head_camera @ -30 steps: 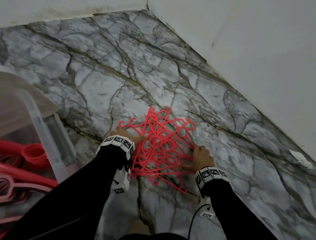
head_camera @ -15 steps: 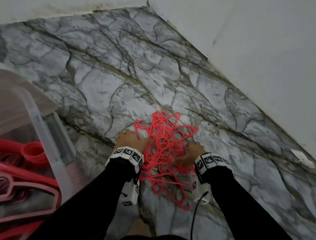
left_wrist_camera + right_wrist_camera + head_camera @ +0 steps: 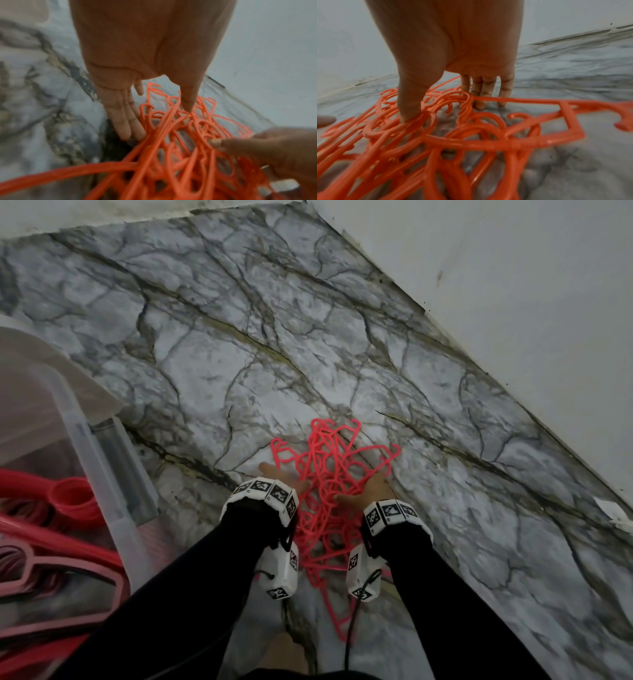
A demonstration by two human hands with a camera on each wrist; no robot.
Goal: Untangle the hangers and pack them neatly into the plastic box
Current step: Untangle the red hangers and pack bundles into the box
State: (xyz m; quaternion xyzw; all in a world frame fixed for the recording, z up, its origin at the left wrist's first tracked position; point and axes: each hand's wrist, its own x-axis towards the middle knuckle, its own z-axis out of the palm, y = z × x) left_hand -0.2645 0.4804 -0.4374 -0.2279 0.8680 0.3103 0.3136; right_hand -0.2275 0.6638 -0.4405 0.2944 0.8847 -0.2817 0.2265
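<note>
A tangle of thin coral-pink hangers lies on the marble floor between my two hands. My left hand lies against its left side; the left wrist view shows the left hand with straight fingers on the floor beside the tangle and the thumb pressing on top. My right hand is at the right side. In the right wrist view the right hand has straight fingers reaching down behind a hanger bar, with its thumb pressed into a ring.
The clear plastic box stands at the left and holds bigger red and pink hangers. A white wall runs along the right, with a white scrap at its foot. My foot shows at the bottom edge.
Both hands have moved inward and squeezed the spread tangle into a narrower bunch. The right hand's fingers, bent before, now point straight down.
</note>
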